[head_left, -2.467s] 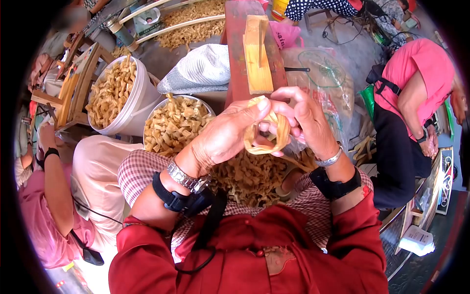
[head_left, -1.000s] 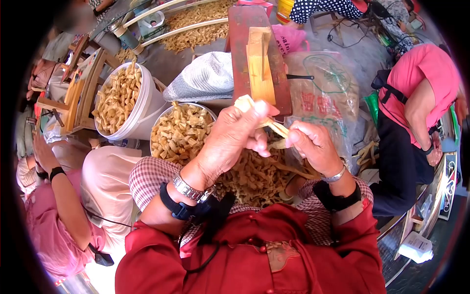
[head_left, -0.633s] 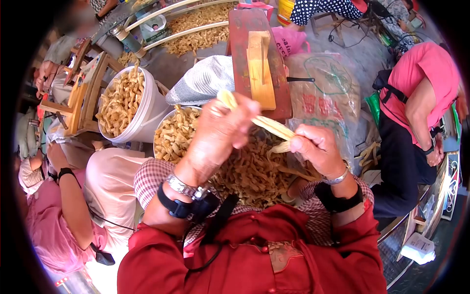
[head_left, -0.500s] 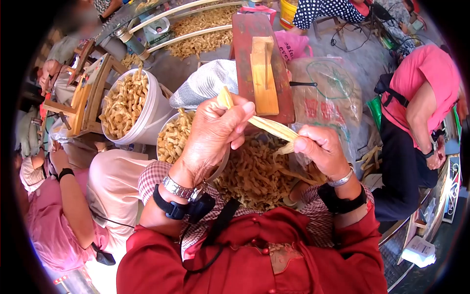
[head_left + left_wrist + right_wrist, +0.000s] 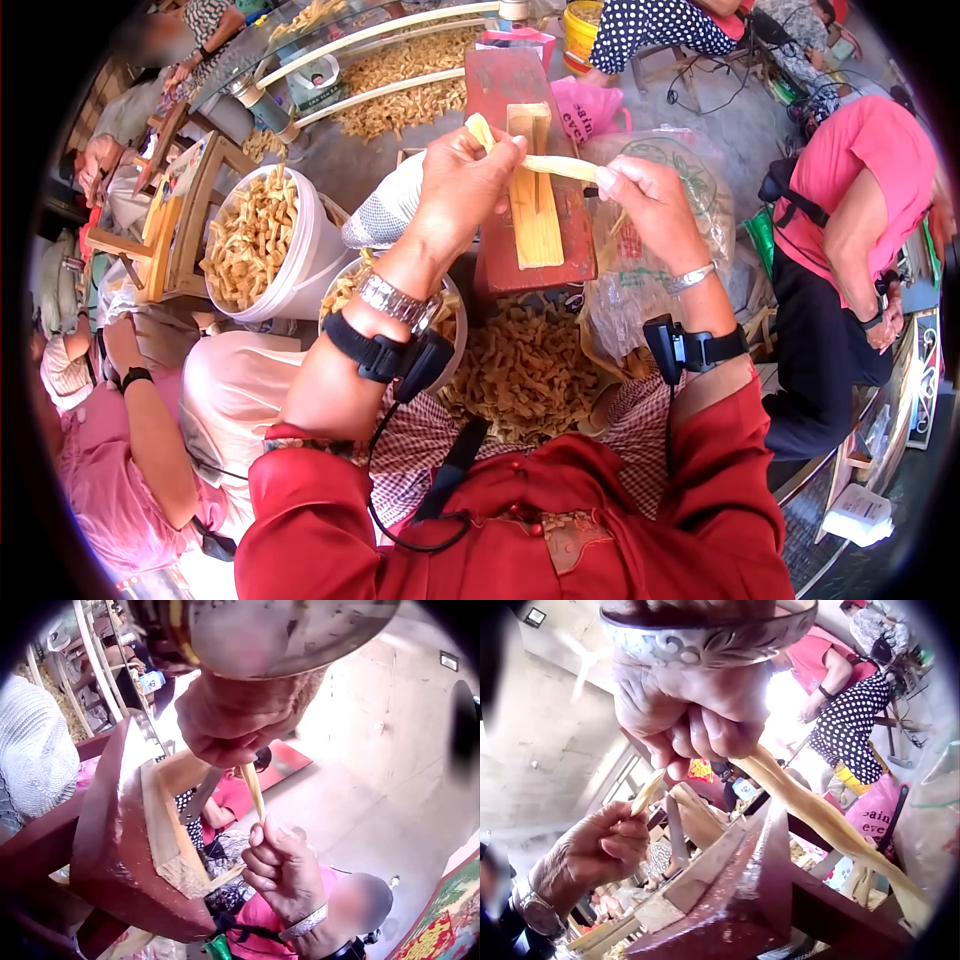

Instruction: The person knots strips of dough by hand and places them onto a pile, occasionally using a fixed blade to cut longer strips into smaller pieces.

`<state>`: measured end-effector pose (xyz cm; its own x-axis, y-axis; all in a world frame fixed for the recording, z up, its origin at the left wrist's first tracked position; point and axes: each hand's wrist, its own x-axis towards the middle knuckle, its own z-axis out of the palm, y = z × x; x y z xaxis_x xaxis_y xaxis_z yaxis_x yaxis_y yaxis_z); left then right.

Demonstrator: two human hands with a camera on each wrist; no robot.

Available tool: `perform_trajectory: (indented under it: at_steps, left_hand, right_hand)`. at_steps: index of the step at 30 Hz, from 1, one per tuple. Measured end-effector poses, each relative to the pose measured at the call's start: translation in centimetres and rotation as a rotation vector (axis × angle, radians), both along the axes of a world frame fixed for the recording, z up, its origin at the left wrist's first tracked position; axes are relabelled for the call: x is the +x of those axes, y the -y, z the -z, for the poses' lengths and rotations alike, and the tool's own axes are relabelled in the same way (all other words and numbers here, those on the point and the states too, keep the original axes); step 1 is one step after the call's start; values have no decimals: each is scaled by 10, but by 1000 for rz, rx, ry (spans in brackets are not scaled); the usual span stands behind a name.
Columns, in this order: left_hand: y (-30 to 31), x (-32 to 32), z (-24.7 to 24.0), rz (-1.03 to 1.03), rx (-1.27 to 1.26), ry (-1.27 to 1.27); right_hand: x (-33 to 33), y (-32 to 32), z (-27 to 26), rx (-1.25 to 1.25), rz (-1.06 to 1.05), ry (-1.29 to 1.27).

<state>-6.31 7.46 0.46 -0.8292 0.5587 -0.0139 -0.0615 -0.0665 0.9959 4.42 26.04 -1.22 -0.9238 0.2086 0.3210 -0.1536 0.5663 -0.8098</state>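
Note:
A pale yellow pliable strip (image 5: 560,166) is stretched between my two hands. My left hand (image 5: 460,190) pinches it between thumb and fingers, with a short end sticking out above. My right hand (image 5: 655,215) grips the other end, its fingers curled. In the right wrist view, a long tail of strip (image 5: 832,825) trails from the right hand down to the lower right. Under the stretched part lies a wooden block (image 5: 537,240) on a red bench (image 5: 490,85). A thin upright blade (image 5: 679,840) stands up from the block, overlapped by the strip in the head view.
Knotted yellowish pieces fill a white bucket (image 5: 320,260) and a second tub (image 5: 458,340) at left. More pieces (image 5: 525,375) lie heaped below the bench. A clear plastic bag (image 5: 690,240) lies at right. People sit close on both sides.
The strip was bent in a loop between the hands, then drawn out straight. Both hands have moved forward, from near the lap to above the wooden block.

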Motion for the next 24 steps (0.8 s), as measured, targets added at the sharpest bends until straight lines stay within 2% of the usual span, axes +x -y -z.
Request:
perform_trajectory:
  at_steps: [2,5,6,7,11,12,13,14,15,17,18,19,20,21,24]
  left_hand:
    - [-5,-12,22,-23,-6,-3]
    - [-6,-17,40,-176,-256,-233]
    - [1,-24,40,-186,-323,-213]
    - [11,-20,26,-101,-293,-65]
    - [37,13,-19,366,-581,-78]
    - [40,27,-32,494,-568,-7]
    - [46,35,-28,614,-568,-93]
    - [51,45,-26,669,-570,-41]
    - [57,54,-26,723,-571,10]
    - [85,58,20,891,-212,232]
    - [81,66,6,906,-277,299]
    - [74,82,20,747,-210,320]
    - [67,98,34,593,-139,326]
    - [52,97,15,651,-328,729]
    - [47,92,26,589,-218,882]
  right_hand:
    - [-5,-1,16,28,-17,61]
    - [-2,0,31,43,-36,166]
    - [3,1,31,34,-28,172]
    - [7,4,29,23,-19,177]
    - [36,43,-10,-190,-43,120]
    - [43,54,-14,-155,-87,73]
    - [50,65,-16,-124,-124,31]
    - [54,76,-16,-172,-178,-43]
    - [61,80,-23,-182,-265,41]
    - [67,100,-18,-264,-421,-76]
    - [69,111,-18,-184,-416,-187]
    - [71,122,-19,-98,-410,-296]
    - [80,136,-2,-34,-414,-264]
    - [85,148,8,-76,-473,-265]
    - [99,163,11,-155,-610,-183]
